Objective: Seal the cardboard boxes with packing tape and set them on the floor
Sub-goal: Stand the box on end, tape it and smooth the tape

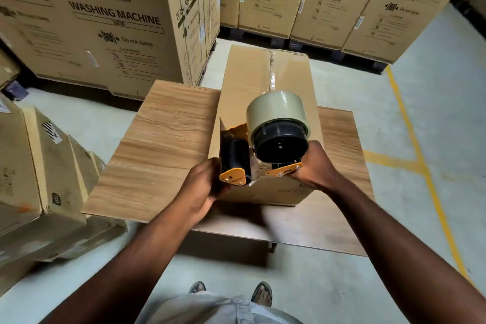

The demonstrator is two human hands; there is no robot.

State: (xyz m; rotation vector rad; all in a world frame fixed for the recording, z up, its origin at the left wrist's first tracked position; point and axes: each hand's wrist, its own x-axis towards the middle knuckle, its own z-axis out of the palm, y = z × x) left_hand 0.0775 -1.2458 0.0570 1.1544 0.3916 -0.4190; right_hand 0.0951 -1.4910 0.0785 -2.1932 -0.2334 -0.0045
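Observation:
A long cardboard box (249, 79) lies on a small wooden table (163, 139), its top flaps closed with a strip of clear tape (272, 71) running along the centre seam. Over the box's near end I hold a tape dispenser (265, 150) with orange plates, a black roller and a big roll of clear tape (276, 110). My right hand (315, 168) grips the dispenser's handle from the right. My left hand (202, 187) holds its roller end on the left, at the box's near corner.
Tall washing-machine cartons (86, 21) stand on pallets to the left and along the back (339, 0). Smaller worn cartons (39, 166) are piled at the left by the table. Yellow floor lines (420, 166) run on the right over bare concrete. My feet (260, 294) are just before the table.

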